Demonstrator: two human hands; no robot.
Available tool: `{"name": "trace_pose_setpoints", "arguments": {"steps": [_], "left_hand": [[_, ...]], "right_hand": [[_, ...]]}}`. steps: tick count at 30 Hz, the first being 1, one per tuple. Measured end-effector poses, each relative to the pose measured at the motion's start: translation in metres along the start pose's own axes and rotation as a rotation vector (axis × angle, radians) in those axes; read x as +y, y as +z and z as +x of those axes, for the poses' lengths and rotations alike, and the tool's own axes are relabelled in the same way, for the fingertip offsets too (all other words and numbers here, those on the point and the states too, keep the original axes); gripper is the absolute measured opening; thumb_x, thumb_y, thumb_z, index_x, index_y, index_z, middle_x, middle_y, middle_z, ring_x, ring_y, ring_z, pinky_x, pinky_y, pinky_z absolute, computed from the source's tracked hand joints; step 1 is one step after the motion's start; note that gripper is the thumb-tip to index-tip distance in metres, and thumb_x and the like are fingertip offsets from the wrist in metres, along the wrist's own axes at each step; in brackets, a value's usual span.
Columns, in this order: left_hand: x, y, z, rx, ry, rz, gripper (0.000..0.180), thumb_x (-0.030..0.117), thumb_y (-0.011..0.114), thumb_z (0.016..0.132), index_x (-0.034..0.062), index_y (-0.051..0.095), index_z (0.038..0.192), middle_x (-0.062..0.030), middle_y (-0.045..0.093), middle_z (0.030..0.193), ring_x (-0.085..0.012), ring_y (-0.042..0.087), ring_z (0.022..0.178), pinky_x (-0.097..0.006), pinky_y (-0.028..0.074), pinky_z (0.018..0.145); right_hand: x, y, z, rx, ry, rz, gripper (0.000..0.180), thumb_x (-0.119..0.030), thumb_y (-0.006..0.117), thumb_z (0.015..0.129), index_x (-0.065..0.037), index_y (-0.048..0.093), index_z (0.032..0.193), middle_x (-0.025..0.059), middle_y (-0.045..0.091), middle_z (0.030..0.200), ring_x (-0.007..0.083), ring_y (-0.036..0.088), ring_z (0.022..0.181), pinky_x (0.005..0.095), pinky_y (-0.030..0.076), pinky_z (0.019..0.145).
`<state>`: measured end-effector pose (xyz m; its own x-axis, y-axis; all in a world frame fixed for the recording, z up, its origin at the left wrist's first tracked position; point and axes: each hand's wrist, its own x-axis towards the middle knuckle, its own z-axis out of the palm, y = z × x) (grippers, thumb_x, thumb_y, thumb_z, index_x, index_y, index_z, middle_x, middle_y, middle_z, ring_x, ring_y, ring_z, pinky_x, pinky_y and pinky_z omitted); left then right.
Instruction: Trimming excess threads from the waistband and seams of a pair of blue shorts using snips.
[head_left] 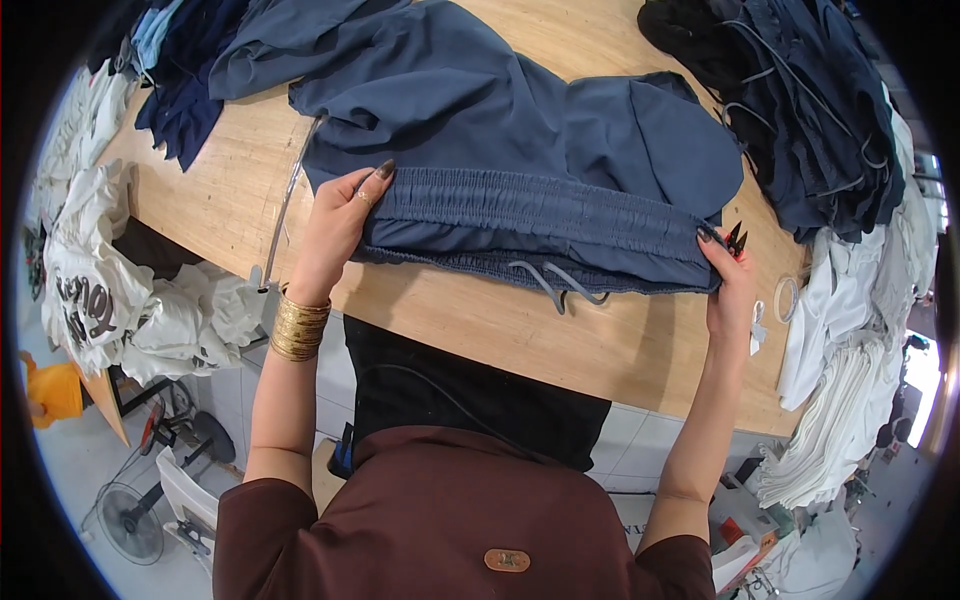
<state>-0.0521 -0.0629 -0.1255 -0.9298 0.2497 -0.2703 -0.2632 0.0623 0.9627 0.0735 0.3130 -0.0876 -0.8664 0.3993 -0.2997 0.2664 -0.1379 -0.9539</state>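
A pair of blue-grey trousers lies on the wooden table, its gathered elastic waistband toward me. My left hand pinches the waistband's left end, thumb on top. At the opposite end my right hand is closed on the waistband, and the band is spread straight between the two. Grey drawstring ends hang from the middle of the front edge. Black pointed tips with a bit of red, perhaps small snips, show beside my right hand; whether it holds them I cannot tell.
Dark garments with grey cords are heaped at the far right. White folded cloth hangs over the right edge, near a tape roll. White garments pile up at left, navy cloth behind. A metal ruler lies left of the trousers.
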Motion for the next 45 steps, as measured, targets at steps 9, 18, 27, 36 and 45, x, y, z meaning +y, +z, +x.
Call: {"name": "trace_pose_setpoints", "arguments": {"steps": [9,18,27,36,45], "left_hand": [[0.017,0.04,-0.012,0.038,0.65,0.987,0.037,0.007,0.065,0.075,0.0135,0.058,0.111,-0.0032,0.058,0.108,-0.0247,0.05,0.101,-0.038,0.037,0.084],[-0.013,0.097,-0.065,-0.49,0.736,0.854,0.045,0.008,0.069,0.066,0.0184,0.06,0.109,-0.0022,0.053,0.115,-0.0235,0.048,0.104,-0.039,0.032,0.091],[-0.019,0.061,-0.082,-0.587,0.742,0.654,0.023,0.009,0.068,0.072,0.0123,0.06,0.094,-0.0005,0.058,0.11,-0.0207,0.053,0.104,-0.037,0.035,0.087],[-0.007,0.033,-0.102,-0.817,0.543,0.718,0.02,0.01,0.067,0.074,0.0138,0.058,0.091,-0.0049,0.048,0.107,-0.0224,0.049,0.095,-0.037,0.038,0.084],[0.019,-0.043,-0.091,-1.267,-0.065,0.139,0.015,0.009,0.071,0.076,0.0016,0.064,0.088,-0.0056,0.058,0.078,-0.0177,0.054,0.074,-0.029,0.042,0.065]], "right_hand": [[0.006,0.053,-0.006,0.086,-0.434,-0.857,0.028,-0.017,0.069,0.078,-0.009,0.063,0.104,0.0058,0.055,0.096,0.0184,0.057,0.085,0.0284,0.045,0.078],[0.012,0.065,-0.033,-0.077,-0.59,-0.839,0.032,0.002,0.069,0.068,-0.008,0.063,0.098,0.0066,0.058,0.09,0.0218,0.061,0.077,0.029,0.048,0.067],[0.06,0.051,-0.066,0.034,-0.536,-1.121,0.041,-0.001,0.071,0.064,-0.016,0.06,0.101,0.002,0.05,0.098,0.0229,0.061,0.072,0.0347,0.047,0.056],[0.071,0.06,-0.066,0.131,-0.514,-1.171,0.045,-0.002,0.073,0.064,-0.018,0.059,0.103,0.0031,0.048,0.099,0.0243,0.06,0.071,0.0354,0.047,0.055],[0.076,0.052,-0.055,0.213,-0.541,-1.274,0.033,-0.009,0.07,0.073,-0.017,0.059,0.103,0.0036,0.05,0.099,0.0242,0.06,0.07,0.0351,0.048,0.055]]}}
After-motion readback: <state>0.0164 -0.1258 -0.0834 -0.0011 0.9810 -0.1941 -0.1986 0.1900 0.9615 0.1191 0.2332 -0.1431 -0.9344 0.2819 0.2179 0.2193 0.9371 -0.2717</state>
